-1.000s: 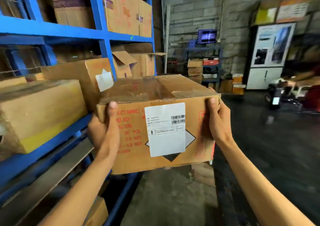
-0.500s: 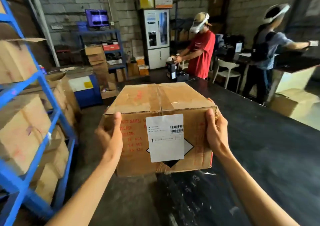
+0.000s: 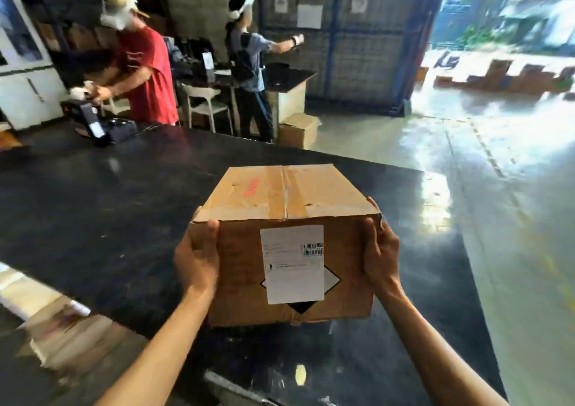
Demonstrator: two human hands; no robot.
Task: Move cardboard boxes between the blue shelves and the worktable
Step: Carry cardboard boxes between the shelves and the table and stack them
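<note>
One brown corrugated cardboard box [image 3: 289, 244], tape-sealed along the centre seam of its top, is held above the near part of the black glossy worktable [image 3: 93, 206]; whether its underside touches the surface cannot be told. The box's long axis runs left to right across the view, with its labelled face turned towards the wearer and the tape seam running away towards the table's far edge.

Two hands hold it. The left hand [image 3: 196, 259] grips the near left corner, thumb up on the labelled face and fingers wrapped out of sight round the left side. The right hand [image 3: 381, 256] clasps the near right corner, thumb along the face edge and fingertips showing above the top right edge.

Labels, three: one white rectangular shipping label [image 3: 292, 264] with a barcode at its right edge, the print too small to read; one black-and-white diamond hazard mark [image 3: 331, 281], mostly covered by the label; one red printed word on the top panel, blurred and unreadable.

Other items: one black device with a small white label [image 3: 99, 125] at the table's far left corner; one person in a red T-shirt and tan cap [image 3: 140, 63] bent over it; one person in a grey-blue shirt [image 3: 249, 60] beyond the table's far edge, arm stretched right; one white chair [image 3: 205, 104]; one smaller cardboard box on the floor [image 3: 298, 130].
</note>
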